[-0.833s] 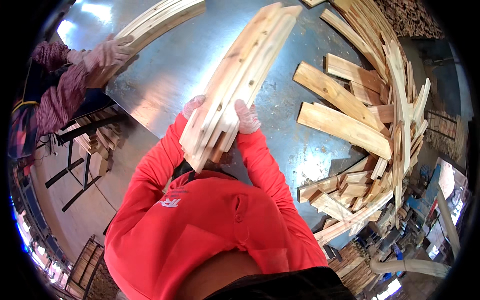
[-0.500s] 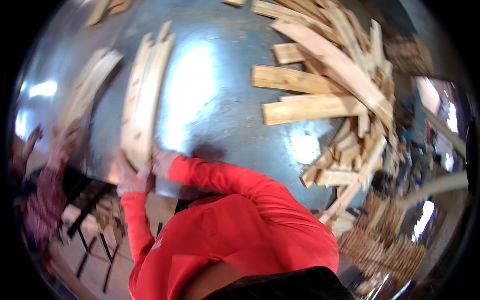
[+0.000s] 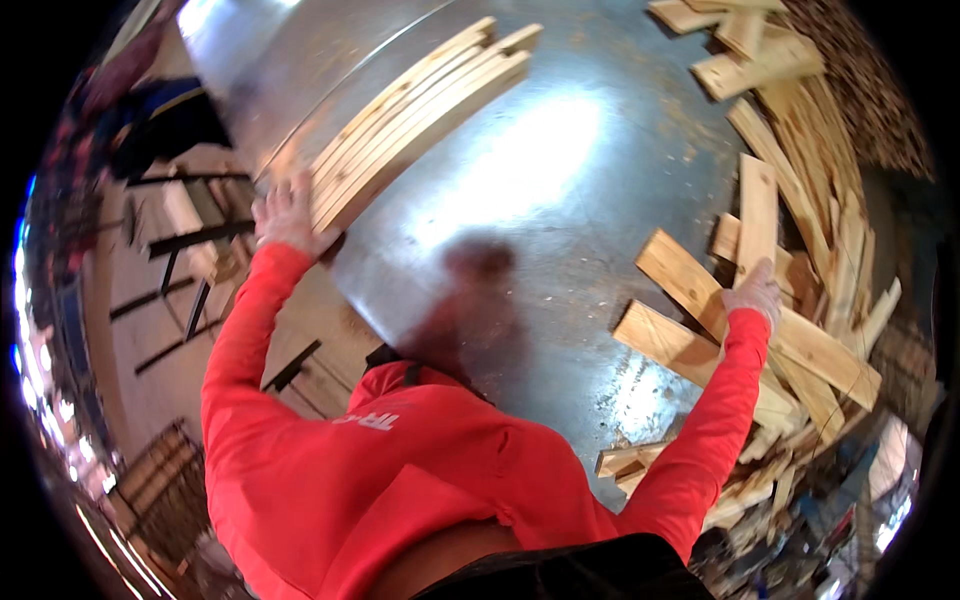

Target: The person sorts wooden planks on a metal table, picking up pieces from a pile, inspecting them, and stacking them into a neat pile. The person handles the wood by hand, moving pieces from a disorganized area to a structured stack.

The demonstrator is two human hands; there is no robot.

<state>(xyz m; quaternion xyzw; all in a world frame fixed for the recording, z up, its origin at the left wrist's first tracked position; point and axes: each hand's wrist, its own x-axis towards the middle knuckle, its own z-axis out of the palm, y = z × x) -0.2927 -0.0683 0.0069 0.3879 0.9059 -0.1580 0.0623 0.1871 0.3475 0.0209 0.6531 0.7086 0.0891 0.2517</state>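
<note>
Moved since the earlier frames: both hands were together on planks at left of centre; now they are wide apart, the right hand (image 3: 755, 292) over at the right of the frame.
Left hand: at the upper left of the frame, the left hand (image 3: 288, 215) is open, fingers spread and thumb stretched out, against the near end of the plank stack (image 3: 420, 115), without closing around it.
Plank stack: several long, pale strips side by side on the metal table (image 3: 590, 235), running from left of centre up toward the top middle; their far ends are uneven.
Right hand: laid over the lower end of a pale board (image 3: 758, 208); whether the fingers have closed on it I cannot tell.
Pale board: points toward the top of the frame, among the loose boards (image 3: 685, 350) heaped at the right, which cross at various angles.
Tabletop: bluish and shiny, with a bright glare near the middle and a dark reflection below it.
Left edge: another person's checked clothing (image 3: 80, 165), blurred, and a black metal stand (image 3: 200, 240).
</note>
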